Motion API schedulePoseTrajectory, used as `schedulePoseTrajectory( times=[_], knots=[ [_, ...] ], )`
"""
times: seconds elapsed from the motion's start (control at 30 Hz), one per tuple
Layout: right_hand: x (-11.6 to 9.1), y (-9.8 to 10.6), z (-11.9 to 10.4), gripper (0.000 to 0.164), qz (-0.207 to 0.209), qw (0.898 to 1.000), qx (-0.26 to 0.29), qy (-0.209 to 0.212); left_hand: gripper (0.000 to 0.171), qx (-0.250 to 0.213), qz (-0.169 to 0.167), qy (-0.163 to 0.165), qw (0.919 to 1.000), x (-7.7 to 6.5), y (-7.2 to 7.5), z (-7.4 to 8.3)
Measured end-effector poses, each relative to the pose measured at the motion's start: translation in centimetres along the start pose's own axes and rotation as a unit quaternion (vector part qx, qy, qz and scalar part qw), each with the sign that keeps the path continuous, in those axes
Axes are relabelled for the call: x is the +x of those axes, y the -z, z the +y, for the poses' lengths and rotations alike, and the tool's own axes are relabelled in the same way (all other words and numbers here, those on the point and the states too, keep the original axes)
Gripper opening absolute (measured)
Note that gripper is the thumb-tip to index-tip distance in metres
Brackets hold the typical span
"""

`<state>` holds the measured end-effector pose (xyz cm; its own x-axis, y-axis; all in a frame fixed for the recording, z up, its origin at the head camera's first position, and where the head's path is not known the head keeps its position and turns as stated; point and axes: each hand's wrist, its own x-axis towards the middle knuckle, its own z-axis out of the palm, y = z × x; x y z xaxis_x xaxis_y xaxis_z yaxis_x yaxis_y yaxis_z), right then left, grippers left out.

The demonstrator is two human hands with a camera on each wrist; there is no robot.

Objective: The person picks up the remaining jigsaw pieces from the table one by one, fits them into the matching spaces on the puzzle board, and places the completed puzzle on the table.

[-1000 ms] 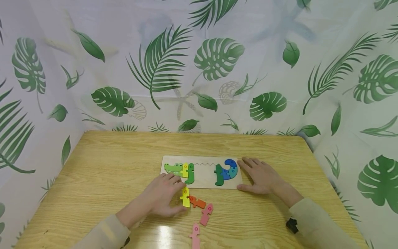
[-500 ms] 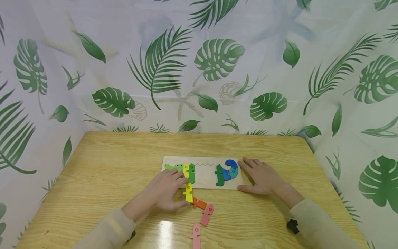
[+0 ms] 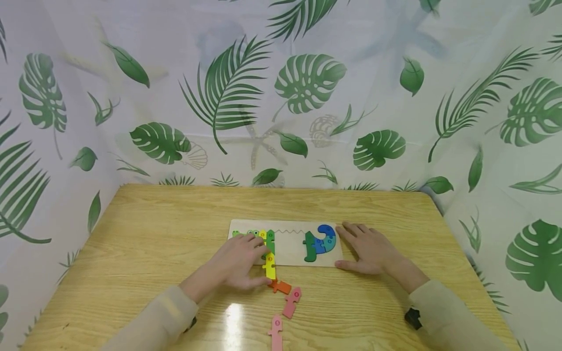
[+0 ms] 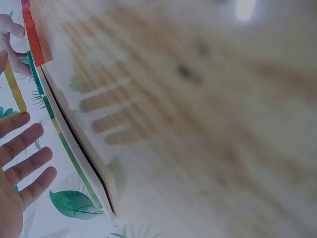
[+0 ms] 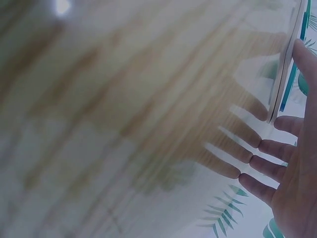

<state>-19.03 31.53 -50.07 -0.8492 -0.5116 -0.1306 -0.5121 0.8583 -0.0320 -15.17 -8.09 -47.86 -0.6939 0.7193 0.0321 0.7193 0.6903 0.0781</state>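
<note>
My left hand (image 3: 239, 261) pinches a yellow puzzle piece (image 3: 270, 267) between thumb and index finger, its other fingers spread. In the left wrist view the yellow piece (image 4: 15, 87) shows edge-on, off the table. It hangs over the front edge of a pale wooden crocodile puzzle board (image 3: 289, 248). Left on the board, a green head piece, partly hidden by my hand, adjoins a yellow piece (image 3: 262, 235) and a green leg piece (image 3: 270, 237). A dark green leg (image 3: 310, 247) and blue tail (image 3: 326, 230) fill the right. My right hand (image 3: 366, 248) rests at the board's right edge, fingers extended.
Nearer me on the wooden table (image 3: 175, 209) lie an orange piece (image 3: 282, 286), a dark pink piece (image 3: 291, 303) and a light pink piece (image 3: 276, 331). The orange one is close to my left thumb. A leaf-print cloth (image 3: 246, 97) hangs behind the table.
My left hand has moved away from me and slightly right with the yellow puzzle piece, from in front of the board to over its front edge. My right hand stays put.
</note>
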Motion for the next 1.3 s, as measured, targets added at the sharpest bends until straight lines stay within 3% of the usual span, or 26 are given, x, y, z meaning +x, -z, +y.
schedulePoseTrajectory(
  times=[0.77,1.3],
  knots=[
    [0.1,0.1,0.0,0.107,-0.006,1.0,0.001,-0.006,0.071,0.01,0.005,-0.003,0.9999,2.1,-0.6,-1.3],
    [0.1,-0.2,0.1,0.108,-0.001,1.0,0.0,-0.004,0.075,-0.006,-0.023,0.02,0.9995,3.3,-0.9,-2.4]
  ],
)
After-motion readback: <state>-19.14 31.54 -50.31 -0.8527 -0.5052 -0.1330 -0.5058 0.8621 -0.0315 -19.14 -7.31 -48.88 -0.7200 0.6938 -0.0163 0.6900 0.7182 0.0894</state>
